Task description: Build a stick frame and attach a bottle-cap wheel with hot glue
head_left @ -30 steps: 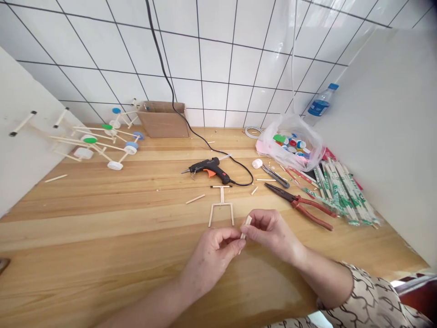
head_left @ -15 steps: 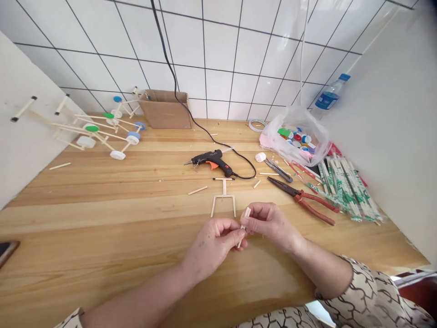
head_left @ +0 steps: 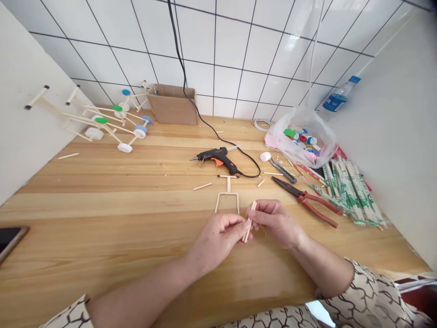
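My left hand (head_left: 218,239) and my right hand (head_left: 275,221) meet over the wooden table (head_left: 102,218), both pinching short wooden sticks (head_left: 249,222) held side by side between the fingertips. Just beyond the hands lies a small glued stick frame (head_left: 227,196) shaped like a rectangle with a T on top. A black hot glue gun (head_left: 218,158) with an orange trigger lies farther back, its cord running up the tiled wall.
Red-handled pliers (head_left: 307,200), scissors (head_left: 282,169), wrapped chopsticks (head_left: 348,189) and a bag of bottle caps (head_left: 300,139) lie at the right. Stick-and-cap models (head_left: 112,123) and a cardboard box (head_left: 173,105) stand at the back left. A phone (head_left: 10,239) rests at the left edge.
The view has shifted slightly so everything sits a little farther right. My hands stay together on the sticks, turning them a little between the fingers.
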The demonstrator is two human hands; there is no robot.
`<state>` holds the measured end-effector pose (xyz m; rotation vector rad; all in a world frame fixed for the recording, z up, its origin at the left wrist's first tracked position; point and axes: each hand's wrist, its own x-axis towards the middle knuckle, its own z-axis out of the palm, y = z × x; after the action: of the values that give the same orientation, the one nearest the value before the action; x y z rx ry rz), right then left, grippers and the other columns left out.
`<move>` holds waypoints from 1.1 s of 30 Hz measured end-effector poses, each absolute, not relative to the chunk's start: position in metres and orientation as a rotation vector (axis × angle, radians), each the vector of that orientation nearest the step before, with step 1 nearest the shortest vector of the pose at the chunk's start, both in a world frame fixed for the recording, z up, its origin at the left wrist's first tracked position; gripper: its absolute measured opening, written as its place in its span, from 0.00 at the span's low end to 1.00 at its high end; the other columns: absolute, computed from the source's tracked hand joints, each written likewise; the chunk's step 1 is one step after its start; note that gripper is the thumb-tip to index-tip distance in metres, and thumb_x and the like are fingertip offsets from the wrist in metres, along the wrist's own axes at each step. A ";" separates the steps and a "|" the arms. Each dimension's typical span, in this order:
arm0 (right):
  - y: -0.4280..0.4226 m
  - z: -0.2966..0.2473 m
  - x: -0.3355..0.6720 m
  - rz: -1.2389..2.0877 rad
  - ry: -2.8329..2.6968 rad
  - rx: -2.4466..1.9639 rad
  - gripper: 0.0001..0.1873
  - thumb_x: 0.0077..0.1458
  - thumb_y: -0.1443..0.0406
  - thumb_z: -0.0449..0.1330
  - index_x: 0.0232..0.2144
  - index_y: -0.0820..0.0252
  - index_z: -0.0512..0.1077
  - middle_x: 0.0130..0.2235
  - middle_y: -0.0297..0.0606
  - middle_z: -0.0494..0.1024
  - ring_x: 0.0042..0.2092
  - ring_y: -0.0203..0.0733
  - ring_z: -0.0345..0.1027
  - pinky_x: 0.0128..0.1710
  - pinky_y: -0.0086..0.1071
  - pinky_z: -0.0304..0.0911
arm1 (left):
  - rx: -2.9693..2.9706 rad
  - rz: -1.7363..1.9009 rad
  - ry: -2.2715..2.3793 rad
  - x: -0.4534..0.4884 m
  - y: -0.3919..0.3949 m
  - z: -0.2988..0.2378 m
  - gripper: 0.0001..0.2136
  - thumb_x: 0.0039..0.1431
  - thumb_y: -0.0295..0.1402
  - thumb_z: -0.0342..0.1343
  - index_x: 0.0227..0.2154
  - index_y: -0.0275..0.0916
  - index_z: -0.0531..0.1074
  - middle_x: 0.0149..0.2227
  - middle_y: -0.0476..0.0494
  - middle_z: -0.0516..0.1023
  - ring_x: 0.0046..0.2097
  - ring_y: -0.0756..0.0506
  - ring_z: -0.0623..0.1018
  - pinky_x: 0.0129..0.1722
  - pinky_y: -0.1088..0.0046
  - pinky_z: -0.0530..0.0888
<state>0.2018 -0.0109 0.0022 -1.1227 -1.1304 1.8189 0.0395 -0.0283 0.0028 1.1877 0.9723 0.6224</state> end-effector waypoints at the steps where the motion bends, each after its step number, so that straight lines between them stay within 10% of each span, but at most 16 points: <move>1: -0.010 0.002 0.203 1.836 -1.084 -1.118 0.13 0.45 0.61 0.65 0.18 0.65 0.71 0.19 0.32 0.72 0.21 0.30 0.60 0.25 0.27 0.56 | 1.239 0.645 0.943 0.038 -0.028 0.002 0.14 0.58 0.38 0.48 0.26 0.36 0.75 0.27 0.46 0.76 0.33 0.48 0.74 0.36 0.74 0.71; 33: -0.011 0.009 0.208 1.978 -0.799 -1.070 0.13 0.38 0.63 0.69 0.18 0.67 0.71 0.16 0.31 0.70 0.18 0.26 0.60 0.21 0.22 0.54 | 2.177 1.308 0.649 0.036 -0.034 -0.006 0.14 0.53 0.20 0.55 0.42 0.38 0.69 0.31 0.44 0.80 0.33 0.50 0.79 0.35 0.76 0.76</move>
<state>0.2079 -0.0106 0.0091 -1.0701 -0.7987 1.9783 0.0357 -0.0339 -0.0060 2.1771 0.6487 1.3077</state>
